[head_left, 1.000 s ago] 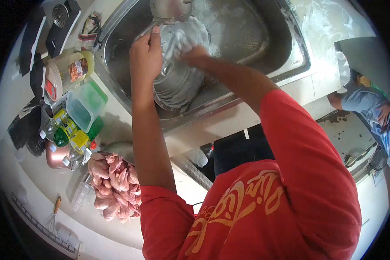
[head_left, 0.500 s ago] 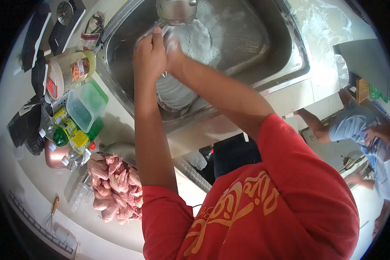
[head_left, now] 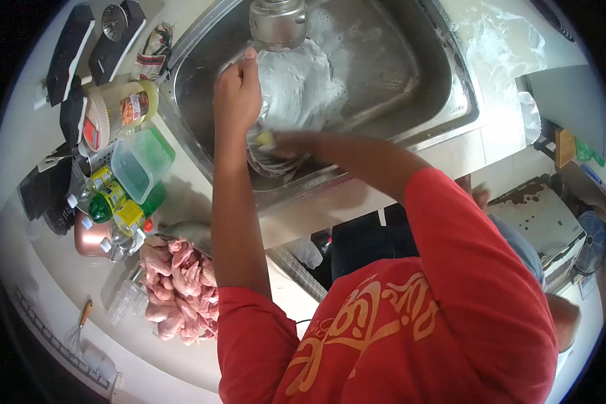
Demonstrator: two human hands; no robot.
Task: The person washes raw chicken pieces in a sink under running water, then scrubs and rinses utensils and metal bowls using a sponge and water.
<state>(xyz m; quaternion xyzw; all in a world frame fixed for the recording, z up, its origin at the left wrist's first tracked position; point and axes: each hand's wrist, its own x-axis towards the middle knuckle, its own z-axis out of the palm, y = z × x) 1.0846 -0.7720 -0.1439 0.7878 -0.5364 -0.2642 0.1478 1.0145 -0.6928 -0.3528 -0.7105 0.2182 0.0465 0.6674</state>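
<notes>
In the sink (head_left: 390,101), my left hand (head_left: 239,94) is closed beside the faucet (head_left: 278,25), thumb up. What its fingers grip is hidden behind the hand. My right hand (head_left: 291,143) is smeared by motion below it, with a small yellow sponge (head_left: 264,139) at its fingertips. Right by the sponge is a shiny, ribbed, rounded dish (head_left: 271,165), partly covered by my hand; its exact kind is unclear. Whitish soapy water (head_left: 293,81) with foam lies past both hands, under the faucet.
Left of the sink stand a large jar (head_left: 121,111), a clear plastic container (head_left: 141,161) and several bottles (head_left: 111,202). Raw chicken pieces (head_left: 178,286) are heaped nearer me. A whisk (head_left: 81,323) lies by the wall rack. Another person's hand (head_left: 479,195) shows behind my right sleeve.
My right hand has moved down and away from my left hand to the ribbed dish, and the yellow sponge now shows. The other person has shifted from the far right to behind my sleeve.
</notes>
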